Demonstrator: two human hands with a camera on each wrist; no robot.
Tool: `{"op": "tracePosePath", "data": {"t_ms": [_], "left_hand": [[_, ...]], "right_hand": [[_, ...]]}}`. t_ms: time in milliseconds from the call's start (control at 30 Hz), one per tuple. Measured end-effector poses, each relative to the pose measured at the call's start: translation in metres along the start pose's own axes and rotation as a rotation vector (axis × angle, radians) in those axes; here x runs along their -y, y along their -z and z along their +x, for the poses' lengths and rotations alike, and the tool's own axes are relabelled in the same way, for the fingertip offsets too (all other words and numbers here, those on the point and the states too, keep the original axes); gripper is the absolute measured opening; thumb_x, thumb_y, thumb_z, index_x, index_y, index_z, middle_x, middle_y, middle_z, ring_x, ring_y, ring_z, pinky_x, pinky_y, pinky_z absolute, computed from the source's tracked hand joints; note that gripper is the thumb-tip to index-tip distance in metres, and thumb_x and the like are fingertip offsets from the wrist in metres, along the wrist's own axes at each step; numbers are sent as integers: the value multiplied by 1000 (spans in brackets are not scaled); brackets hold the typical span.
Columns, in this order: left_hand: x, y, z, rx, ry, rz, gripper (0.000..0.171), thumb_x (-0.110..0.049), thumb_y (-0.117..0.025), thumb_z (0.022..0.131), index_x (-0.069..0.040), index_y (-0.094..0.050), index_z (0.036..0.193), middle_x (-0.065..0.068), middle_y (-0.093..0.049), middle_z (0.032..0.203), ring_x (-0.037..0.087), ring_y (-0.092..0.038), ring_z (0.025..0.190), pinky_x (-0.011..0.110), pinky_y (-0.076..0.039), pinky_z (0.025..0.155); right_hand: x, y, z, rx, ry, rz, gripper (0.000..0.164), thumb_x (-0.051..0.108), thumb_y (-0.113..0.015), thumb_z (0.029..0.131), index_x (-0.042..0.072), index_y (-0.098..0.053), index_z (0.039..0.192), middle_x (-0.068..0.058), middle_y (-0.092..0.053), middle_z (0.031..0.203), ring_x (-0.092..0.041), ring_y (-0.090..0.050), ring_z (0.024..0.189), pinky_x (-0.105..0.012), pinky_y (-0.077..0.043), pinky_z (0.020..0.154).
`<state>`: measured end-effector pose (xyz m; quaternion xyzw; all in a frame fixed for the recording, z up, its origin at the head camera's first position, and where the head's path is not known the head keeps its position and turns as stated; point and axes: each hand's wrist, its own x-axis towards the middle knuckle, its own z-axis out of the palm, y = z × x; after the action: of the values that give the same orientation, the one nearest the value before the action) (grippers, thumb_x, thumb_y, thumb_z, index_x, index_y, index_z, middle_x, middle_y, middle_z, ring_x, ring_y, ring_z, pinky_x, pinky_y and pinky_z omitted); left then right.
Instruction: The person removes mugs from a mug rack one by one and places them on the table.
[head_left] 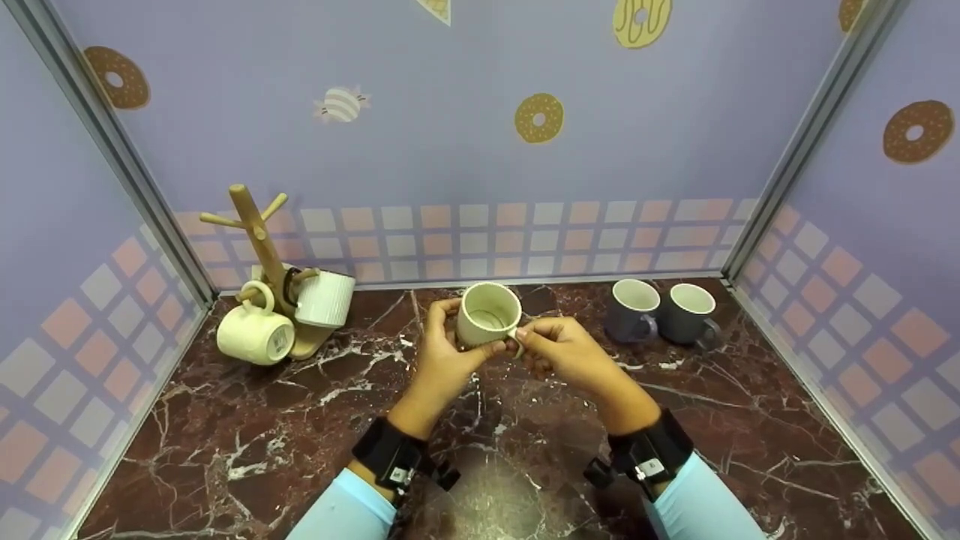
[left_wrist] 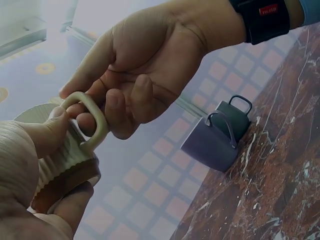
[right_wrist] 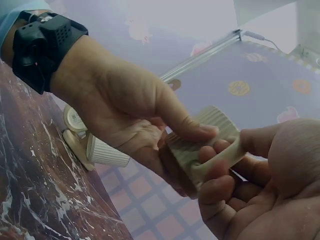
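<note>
A cream ribbed mug [head_left: 489, 313] is held up above the counter between both hands, its mouth upward in the head view. My left hand [head_left: 444, 356] grips its body, with the thumb across the near side. The fingers of my right hand [head_left: 562, 351] pinch the mug's handle [left_wrist: 95, 112], which points right and toward me. In the right wrist view, the left thumb lies on the ribbed wall of the mug [right_wrist: 215, 122] and the right fingers wrap the handle. The left wrist view shows a brown band around the mug's lower part.
At the left stands a wooden mug tree [head_left: 259, 232] with a pale yellow mug [head_left: 251, 334] and a white ribbed mug [head_left: 327, 298] hanging from its pegs. Two dark mugs, one purplish [head_left: 628, 319] and one grey-green [head_left: 679, 321], stand at the back right of the marbled counter [head_left: 315, 442].
</note>
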<state>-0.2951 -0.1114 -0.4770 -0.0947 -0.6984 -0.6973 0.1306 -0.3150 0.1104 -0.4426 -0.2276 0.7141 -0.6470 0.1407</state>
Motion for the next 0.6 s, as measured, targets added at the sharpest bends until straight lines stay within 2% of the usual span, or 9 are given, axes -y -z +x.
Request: {"op": "tracePosePath", "data": {"t_ms": [167, 233, 367, 500, 600], "left_hand": [[3, -4, 1, 22, 40, 17, 86, -10, -98, 87, -4, -48, 156, 25, -57, 162, 44, -60, 152, 54, -52, 129], [2, -6, 1, 27, 54, 41, 85, -11, -97, 89, -4, -49, 160, 24, -55, 166, 44, -57, 156, 55, -49, 132], [3, -9, 0, 9, 92, 138, 81, -19, -92, 95, -6, -52, 164, 19, -55, 168, 44, -55, 158, 59, -45, 134], [7, -11, -2, 3, 126, 235, 75, -24, -88, 98, -8, -55, 163, 20, -56, 164, 45, -57, 155, 61, -53, 126], [10, -14, -5, 42, 125, 287, 69, -24, -86, 99, -7, -59, 160, 22, -55, 162, 47, -57, 152, 58, -60, 119]], "right_hand": [[1, 4, -1, 1, -95, 50, 29, 10, -61, 116, -14, -75, 112, -5, -79, 94, -12, -75, 77, -26, -69, 71], [1, 7, -1, -14, -117, 62, 28, 9, -62, 116, -15, -76, 115, -9, -80, 97, -14, -76, 79, -28, -71, 75], [3, 17, 0, -71, -132, 10, 28, 9, -62, 116, -16, -75, 117, -19, -82, 103, -14, -77, 79, -28, -71, 78], [0, 32, 2, -149, -158, -47, 26, 10, -63, 115, -13, -77, 116, -19, -84, 106, -15, -78, 79, -28, -71, 78], [-5, 43, 4, -201, -168, -76, 28, 10, -63, 116, -15, -77, 115, -11, -84, 97, -14, -78, 77, -27, -71, 76]]}}
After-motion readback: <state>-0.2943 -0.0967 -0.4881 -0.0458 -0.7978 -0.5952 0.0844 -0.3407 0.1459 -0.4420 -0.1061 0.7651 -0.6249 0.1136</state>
